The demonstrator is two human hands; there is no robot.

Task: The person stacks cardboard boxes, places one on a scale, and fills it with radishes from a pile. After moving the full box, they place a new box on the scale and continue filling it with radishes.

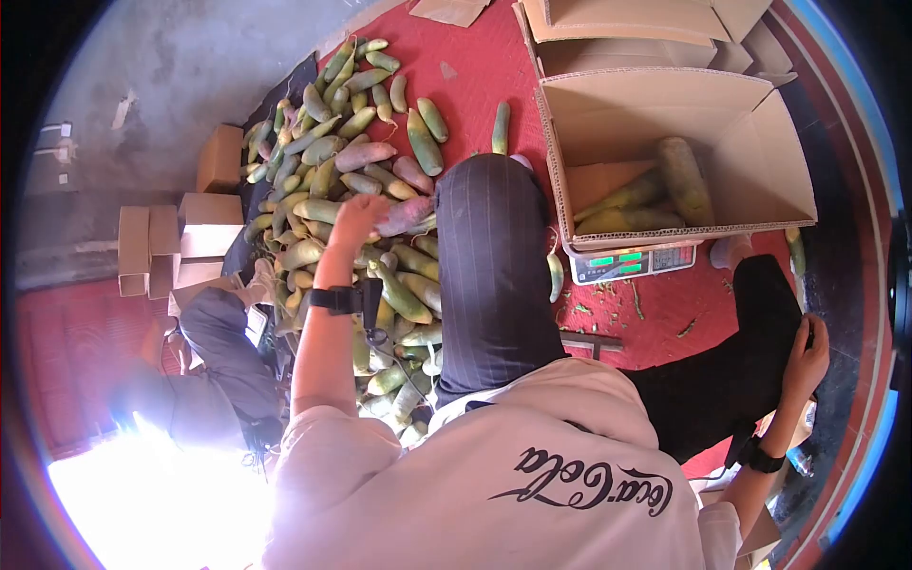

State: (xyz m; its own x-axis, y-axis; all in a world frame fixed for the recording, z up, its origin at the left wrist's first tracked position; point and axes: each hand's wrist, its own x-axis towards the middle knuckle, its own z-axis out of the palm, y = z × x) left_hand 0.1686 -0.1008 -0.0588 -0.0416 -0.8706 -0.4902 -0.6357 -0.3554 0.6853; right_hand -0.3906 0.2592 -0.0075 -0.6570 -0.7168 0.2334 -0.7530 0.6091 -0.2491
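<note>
My left hand (359, 220) reaches over a heap of long green radishes (401, 293) on the floor. Right at its fingers lies a pinkish-purple radish (406, 217); the hand is smeared and its grip on that radish cannot be made out. My right hand (807, 359) rests on my right knee, its fingers laid over the dark trouser cloth. In front of me an open cardboard box (679, 95) sits on a digital scale (635, 264) with lit green displays. Several large radishes (684, 180) lie inside the box.
More open cartons (627, 19) stand behind the box. Loose radishes (502, 127) and leaf scraps (638, 302) lie on the red floor (465, 81). At the left are small cardboard boxes (211, 223) and another person's leg (228, 332). Bright light glares at lower left.
</note>
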